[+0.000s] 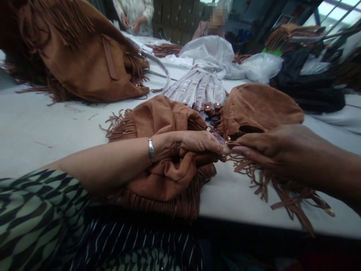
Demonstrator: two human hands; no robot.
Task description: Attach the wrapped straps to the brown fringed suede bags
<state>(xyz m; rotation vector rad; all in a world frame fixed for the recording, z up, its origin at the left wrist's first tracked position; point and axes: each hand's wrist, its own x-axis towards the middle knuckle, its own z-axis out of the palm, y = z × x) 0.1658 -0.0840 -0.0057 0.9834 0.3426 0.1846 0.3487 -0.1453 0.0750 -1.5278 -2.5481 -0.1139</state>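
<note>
My left hand point(201, 145) is closed, thumb and fingers pinching the edge of a brown suede bag point(163, 177) with fringe. My left forearm lies across this bag, which slumps at the table's front edge. Almost touching it, my right hand point(267, 145) is closed in a pinch on a thin brown strip point(233, 143) beside small gold-coloured metal fittings. The exact join between the fingertips is too small to make out. Just behind my right hand rests a second brown suede bag point(259, 103), its dark opening partly showing and fringe hanging below.
A large fringed bag point(81, 56) stands at the left on the white table point(36, 131). Plastic-wrapped straps point(197, 84) fan out behind the hands. Clear plastic bags point(208, 49) and black material point(307, 82) lie farther back. Two people point(135, 15) are across the table.
</note>
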